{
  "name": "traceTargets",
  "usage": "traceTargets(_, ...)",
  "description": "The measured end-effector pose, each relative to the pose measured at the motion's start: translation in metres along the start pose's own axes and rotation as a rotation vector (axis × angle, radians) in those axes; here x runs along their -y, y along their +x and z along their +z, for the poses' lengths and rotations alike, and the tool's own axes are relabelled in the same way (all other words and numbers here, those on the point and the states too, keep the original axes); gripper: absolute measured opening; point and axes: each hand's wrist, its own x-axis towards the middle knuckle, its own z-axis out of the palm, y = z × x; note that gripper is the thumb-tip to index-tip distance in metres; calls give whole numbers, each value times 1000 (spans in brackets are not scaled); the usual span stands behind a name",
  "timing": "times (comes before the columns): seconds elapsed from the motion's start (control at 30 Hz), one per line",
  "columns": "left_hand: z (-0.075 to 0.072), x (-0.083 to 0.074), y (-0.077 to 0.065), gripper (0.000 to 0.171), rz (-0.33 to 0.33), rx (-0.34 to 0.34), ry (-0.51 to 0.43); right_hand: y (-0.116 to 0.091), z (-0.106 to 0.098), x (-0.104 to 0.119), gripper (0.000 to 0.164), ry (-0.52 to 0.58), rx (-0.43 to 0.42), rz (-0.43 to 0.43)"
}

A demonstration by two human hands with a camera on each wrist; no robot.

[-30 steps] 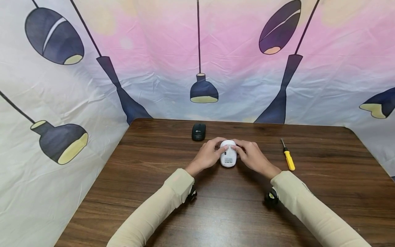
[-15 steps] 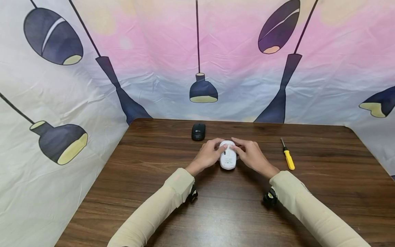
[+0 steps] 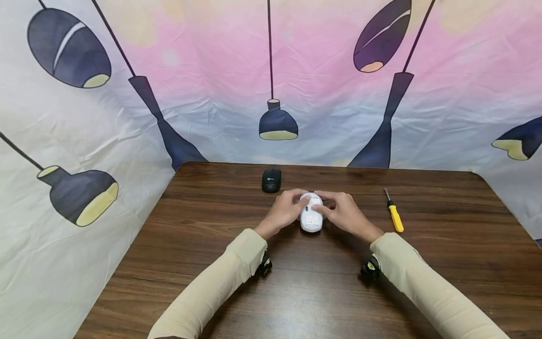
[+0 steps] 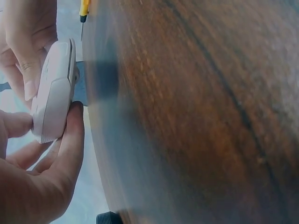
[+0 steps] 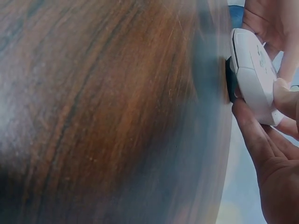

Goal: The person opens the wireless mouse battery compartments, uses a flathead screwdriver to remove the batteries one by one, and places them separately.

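A white computer mouse [image 3: 311,220] is held up between both hands over the middle of the table, its labelled underside facing up toward the head camera. My left hand [image 3: 284,210] grips its left side, thumb on the underside and fingers beneath. From the other side my right hand [image 3: 345,214] pinches it, the thumb lying across the underside. In the left wrist view the mouse [image 4: 55,91] shows edge-on, off the tabletop, with fingers on both its faces. The right wrist view shows the mouse [image 5: 252,77] likewise, with the thumb pressed on the underside.
A black computer mouse [image 3: 271,180] lies behind the left hand, near the table's back edge. To the right rests a screwdriver [image 3: 395,216] with a yellow handle. The brown wooden table [image 3: 296,292] ends at a printed cloth backdrop [image 3: 330,117].
The right thumb has slid slightly down over the underside of the white mouse. The mouse's tilt has shifted a little while both hands keep hold of it.
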Motion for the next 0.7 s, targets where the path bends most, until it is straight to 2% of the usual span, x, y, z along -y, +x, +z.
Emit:
traceTargets(0.2, 2, 1, 0, 35, -19, -20, 48, 2, 2, 1, 45, 3, 1, 16)
traceTargets(0.5, 3, 2, 0, 37, -39, -36, 33, 2, 5, 1, 42, -8, 13, 30)
traceTargets(0.7, 1, 1, 0, 37, -44, -41, 44, 3, 5, 1, 47, -2, 25, 27)
